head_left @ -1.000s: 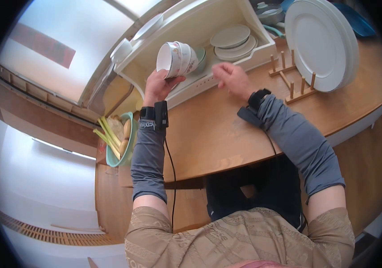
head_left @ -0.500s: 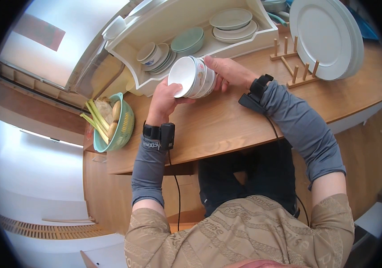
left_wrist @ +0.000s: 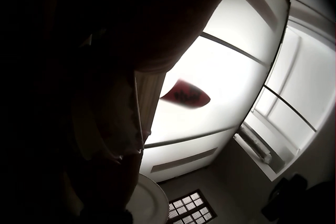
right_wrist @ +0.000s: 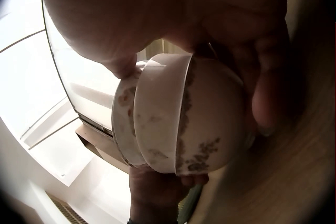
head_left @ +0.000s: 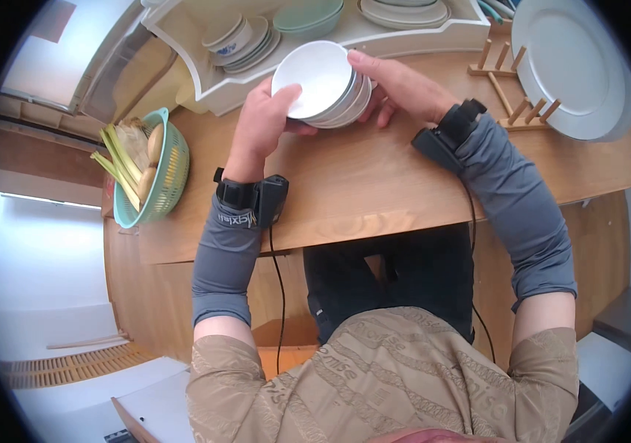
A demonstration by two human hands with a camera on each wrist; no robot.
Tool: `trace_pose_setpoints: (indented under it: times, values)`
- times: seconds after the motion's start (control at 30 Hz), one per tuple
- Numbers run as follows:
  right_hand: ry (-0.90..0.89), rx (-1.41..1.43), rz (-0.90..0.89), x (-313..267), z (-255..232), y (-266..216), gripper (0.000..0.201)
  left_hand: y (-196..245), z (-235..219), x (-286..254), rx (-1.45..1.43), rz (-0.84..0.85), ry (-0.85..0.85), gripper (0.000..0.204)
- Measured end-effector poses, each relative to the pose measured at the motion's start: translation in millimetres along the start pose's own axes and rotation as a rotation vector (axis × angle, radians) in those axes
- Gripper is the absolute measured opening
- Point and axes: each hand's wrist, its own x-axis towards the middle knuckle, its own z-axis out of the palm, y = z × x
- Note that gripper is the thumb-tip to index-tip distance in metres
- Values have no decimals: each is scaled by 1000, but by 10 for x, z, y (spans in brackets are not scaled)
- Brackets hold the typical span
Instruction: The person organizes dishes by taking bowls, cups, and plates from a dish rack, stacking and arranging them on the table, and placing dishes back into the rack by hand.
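A stack of white bowls (head_left: 314,77) is held between both hands over the table, tilted so the top bowl's inside faces the head camera. My left hand (head_left: 256,124) grips its left side, thumb over the rim and fingers beneath. On the right, my right hand (head_left: 409,90) has its thumb on the rim and its other fingers around the lower bowls. Floral patterns show on the nested bowls (right_wrist: 163,114) in the right wrist view, with the left hand (right_wrist: 155,195) on their far side. The left wrist view is mostly dark.
A white rack (head_left: 397,46) behind holds small bowls (head_left: 227,37), a green bowl (head_left: 308,18) and plates (head_left: 404,13). Large white plates (head_left: 570,70) stand in a wooden peg holder (head_left: 526,122) at right. A green basket (head_left: 171,177) of vegetables sits at the table's left.
My left hand has brought the bowls from the rack toward me and tilted their openings up. My right hand has come onto the stack's right side. The head view has shifted.
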Motion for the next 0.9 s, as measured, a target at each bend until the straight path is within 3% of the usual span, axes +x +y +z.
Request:
trace_pose_setpoints:
  times: [0.13, 0.3, 0.53, 0.7, 0.9]
  values:
    - [31, -8, -8, -12, -48, -4, 79, 73, 89, -50, 47, 63, 38, 55]
    - [49, -73, -62, 19, -116, 45, 71, 51, 65, -52, 73, 68, 9, 78]
    - [105, -56, -29, 20, -75, 23, 56, -32, 101, -14, 5, 97, 39, 78]
    - [146, -58, -51, 42, -64, 54, 87, -108, 152, 18, 62, 198, 135, 57]
    - [206, -45, -84, 37, -25, 79, 100, -5, 166, 26, 17, 143, 145, 42]
